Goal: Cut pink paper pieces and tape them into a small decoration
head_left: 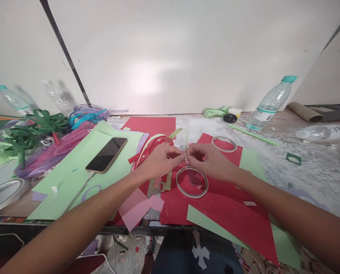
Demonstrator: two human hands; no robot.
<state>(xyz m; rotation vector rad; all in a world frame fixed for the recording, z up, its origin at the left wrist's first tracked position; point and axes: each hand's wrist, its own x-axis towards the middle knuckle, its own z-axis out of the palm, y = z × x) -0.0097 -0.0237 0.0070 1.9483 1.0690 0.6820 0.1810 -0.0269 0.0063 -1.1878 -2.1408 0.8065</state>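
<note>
Over the red paper, my left hand (161, 159) and my right hand (211, 160) meet with thumbs and fingers pinched together. Between the fingertips stands a narrow pale green paper strip (186, 139), its lower end pinched and partly hidden. Just below the hands a tape roll (192, 195) lies flat on red paper (229, 201). Behind my left hand are curled red paper strips (152, 144). Another tape roll (235, 149) rests beyond my right hand. Pink paper pieces (134, 209) lie near the table's front edge.
A phone (107, 155) with a cable rests on light green paper (55, 190) at left. Green paper flowers (48, 121) and bottles stand farther left. At right are an upright bottle (272, 104), a lying bottle (324, 133) and a cardboard tube (304, 112). A white wall closes the back.
</note>
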